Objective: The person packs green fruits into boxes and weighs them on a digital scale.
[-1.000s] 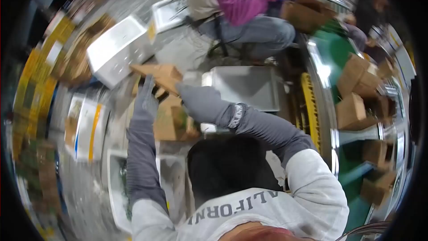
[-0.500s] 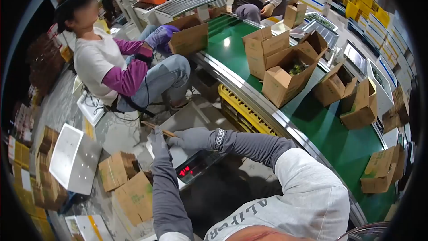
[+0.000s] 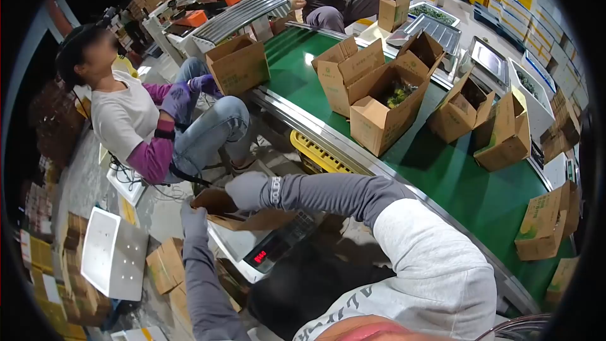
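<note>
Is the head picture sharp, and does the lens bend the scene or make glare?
Head view: mostly sharp; strong fisheye bend with black corners; the conveyor belt curves; white glare on its steel rail; both gloved hands hold a cardboard box clearly.

I see matt brown cardboard box in grey cloth gloves; conveyor belt glossy green, metal-edged.

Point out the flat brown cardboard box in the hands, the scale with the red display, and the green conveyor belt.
Flat brown cardboard box [image 3: 218, 201], head view, upper flap.
Scale with red display [image 3: 260, 256], head view, display.
Green conveyor belt [image 3: 464, 180], head view, bare surface.
</note>
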{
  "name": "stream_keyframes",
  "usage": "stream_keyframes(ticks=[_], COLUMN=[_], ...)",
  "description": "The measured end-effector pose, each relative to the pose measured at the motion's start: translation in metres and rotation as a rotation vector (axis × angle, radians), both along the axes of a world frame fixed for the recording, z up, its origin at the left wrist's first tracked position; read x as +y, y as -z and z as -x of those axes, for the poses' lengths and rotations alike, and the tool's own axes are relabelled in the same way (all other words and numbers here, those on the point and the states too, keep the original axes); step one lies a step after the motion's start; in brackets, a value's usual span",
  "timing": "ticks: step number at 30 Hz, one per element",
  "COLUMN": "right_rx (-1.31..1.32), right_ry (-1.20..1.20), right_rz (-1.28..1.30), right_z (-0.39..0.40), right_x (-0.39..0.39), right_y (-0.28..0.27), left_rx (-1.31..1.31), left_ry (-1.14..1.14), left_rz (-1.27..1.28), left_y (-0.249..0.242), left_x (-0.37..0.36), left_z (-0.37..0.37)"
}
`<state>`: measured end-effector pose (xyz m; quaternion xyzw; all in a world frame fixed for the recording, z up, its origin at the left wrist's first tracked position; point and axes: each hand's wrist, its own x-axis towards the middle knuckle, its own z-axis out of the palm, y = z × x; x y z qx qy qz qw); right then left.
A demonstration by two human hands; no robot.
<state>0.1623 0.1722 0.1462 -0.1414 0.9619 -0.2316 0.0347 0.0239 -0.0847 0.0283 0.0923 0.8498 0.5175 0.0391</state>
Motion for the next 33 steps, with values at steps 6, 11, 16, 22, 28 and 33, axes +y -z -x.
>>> stream_keyframes(ticks=[6, 11, 16, 22, 28, 33], right_rx=[0.069, 0.308, 0.236, -0.094, -0.304, 0.623], right_ry=[0.062, 0.124, -0.126, -0.019, -0.059, 0.124], right_rz=[0.019, 0.238, 0.678, 0.844, 0.62, 0.216], right_z=[0.046, 0.001, -0.025, 0.043, 0.023, 0.014], right_x=[-0.002, -0.005, -0.015, -0.036, -0.03, -0.03], right_y=[0.03, 0.004, 0.015, 0.075, 0.017, 0.023], left_rx=[0.244, 0.209, 0.035, 0.383, 0.55, 0.206], left_ry=[0.305, 0.426, 0.575, 0.178, -0.02, -0.048], left_rz=[0.97, 1.018, 0.546, 0.988, 0.96, 0.533], left_y=[-0.092, -0.086, -0.05, -0.075, 0.039, 0.024], left_x=[0.064, 0.055, 0.038, 0.075, 0.07, 0.079], left_z=[-0.081, -0.063, -0.04, -0.073, -0.037, -0.022])
